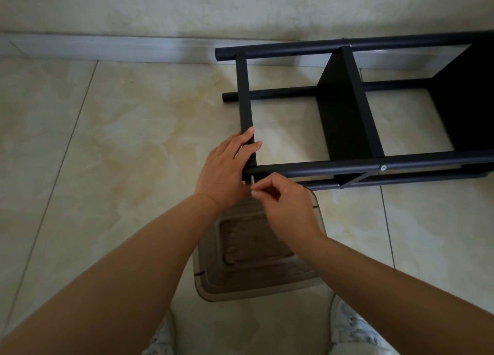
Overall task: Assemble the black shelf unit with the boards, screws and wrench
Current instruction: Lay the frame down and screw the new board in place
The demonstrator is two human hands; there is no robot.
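The black shelf unit (347, 108) lies on its side on the tiled floor, its round poles running left to right and its boards standing on edge. My left hand (224, 167) grips the near end of the leftmost board (246, 98), where it meets the front pole (347, 165). My right hand (286, 207) pinches a thin silver wrench (252, 181) whose tip sits at the pole's left end, just beside my left hand. A silver screw head (383, 167) shows further right on the same pole.
A smoky transparent plastic bin (256, 261) stands on the floor under my forearms. My white shoes (355, 328) show at the bottom edge. A wall with a grey baseboard (107, 48) runs behind the shelf unit.
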